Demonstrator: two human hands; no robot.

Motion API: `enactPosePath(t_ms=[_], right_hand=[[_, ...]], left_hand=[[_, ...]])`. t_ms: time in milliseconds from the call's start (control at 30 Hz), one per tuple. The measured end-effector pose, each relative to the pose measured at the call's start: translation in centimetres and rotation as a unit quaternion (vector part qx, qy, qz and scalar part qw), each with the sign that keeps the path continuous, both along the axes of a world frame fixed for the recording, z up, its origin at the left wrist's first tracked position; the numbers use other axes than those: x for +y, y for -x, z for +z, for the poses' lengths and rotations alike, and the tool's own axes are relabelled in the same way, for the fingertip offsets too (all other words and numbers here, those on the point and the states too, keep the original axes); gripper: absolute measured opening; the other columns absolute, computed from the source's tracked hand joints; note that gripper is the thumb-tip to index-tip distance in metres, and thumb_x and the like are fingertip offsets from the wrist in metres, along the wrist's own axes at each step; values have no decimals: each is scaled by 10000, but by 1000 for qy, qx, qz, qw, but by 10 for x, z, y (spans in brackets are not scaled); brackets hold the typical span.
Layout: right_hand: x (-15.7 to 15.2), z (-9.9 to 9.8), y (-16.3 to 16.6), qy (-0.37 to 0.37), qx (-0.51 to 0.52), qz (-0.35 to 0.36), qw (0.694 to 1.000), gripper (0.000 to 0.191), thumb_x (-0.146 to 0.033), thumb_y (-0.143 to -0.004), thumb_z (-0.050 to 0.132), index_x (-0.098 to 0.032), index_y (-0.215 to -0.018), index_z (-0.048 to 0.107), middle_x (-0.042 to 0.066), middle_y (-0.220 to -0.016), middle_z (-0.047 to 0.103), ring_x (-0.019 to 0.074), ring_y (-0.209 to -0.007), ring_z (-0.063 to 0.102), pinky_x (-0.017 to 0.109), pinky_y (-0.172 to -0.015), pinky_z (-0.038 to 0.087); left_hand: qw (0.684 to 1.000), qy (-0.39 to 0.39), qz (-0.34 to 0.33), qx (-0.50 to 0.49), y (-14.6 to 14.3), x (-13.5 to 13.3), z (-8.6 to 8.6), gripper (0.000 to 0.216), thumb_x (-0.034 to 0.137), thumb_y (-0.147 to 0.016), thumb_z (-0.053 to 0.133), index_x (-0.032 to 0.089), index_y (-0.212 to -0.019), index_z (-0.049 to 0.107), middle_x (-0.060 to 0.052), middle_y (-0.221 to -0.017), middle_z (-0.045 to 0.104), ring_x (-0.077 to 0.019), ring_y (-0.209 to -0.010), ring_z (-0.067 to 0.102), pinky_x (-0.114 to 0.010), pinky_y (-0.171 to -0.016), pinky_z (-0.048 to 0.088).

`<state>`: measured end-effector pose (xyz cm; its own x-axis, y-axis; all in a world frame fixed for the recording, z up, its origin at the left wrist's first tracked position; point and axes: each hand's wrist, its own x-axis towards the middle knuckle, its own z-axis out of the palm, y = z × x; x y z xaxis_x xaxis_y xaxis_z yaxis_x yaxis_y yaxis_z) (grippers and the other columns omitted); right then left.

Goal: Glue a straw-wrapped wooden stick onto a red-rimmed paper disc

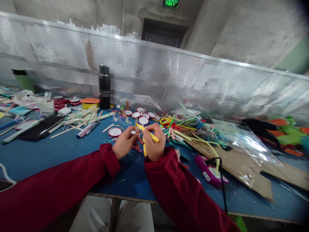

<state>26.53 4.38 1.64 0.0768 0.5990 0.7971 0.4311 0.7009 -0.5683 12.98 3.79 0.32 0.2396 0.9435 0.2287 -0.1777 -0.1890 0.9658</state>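
Note:
Above the blue tabletop, my left hand [125, 141] pinches a thin craft stick [136, 125] that stands upright between the fingers. My right hand [155, 141] is closed round a yellow marker [152, 136], its tip at or very near the upper part of the stick. A second yellow piece, perhaps the marker's cap [145, 149], shows under the right fingers. Just beyond the hands lie several red-rimmed white round lids [143, 120]; one more lid [114, 132] rests beside my left hand.
Left of the hands are a pile of wooden sticks [84, 116], some pens [89, 129] and a black bottle [104, 87]. Tangled coloured cords [198, 127], a purple cabled device [210, 172] and cardboard [241, 164] lie right. A perforated metal panel [156, 74] borders the back.

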Motion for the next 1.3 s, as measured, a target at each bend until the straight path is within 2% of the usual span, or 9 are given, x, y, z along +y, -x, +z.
enactPosePath(t_ms=[567,1167,1300], right_hand=[[1,2,-2,-8,-12,-8,1000,92,-205,-833,546,-220,-745,568,-6,-712,609,175,-696,565,311,-649,437],[0,3,-1,0,-19,-2,1000,87,-200,-806,554,-227,-724,554,-12,-673,605,171,-657,552,303,-609,424],[1,4,-2,7,-18,-22,1000,96,-204,-812,552,-222,-718,563,-10,-678,608,168,-654,549,302,-609,420]], left_hand=[[1000,-3,3,-1,0,0,0,238,375,-882,624,204,-975,487,25,-697,692,-103,-437,605,-211,-468,494],[1000,-3,5,1,0,1,-2,296,427,-851,670,200,-946,506,24,-671,676,-99,-435,594,-195,-448,457],[1000,7,-1,-6,0,2,-2,308,432,-843,680,201,-950,506,23,-675,681,-97,-433,592,-192,-446,454]])
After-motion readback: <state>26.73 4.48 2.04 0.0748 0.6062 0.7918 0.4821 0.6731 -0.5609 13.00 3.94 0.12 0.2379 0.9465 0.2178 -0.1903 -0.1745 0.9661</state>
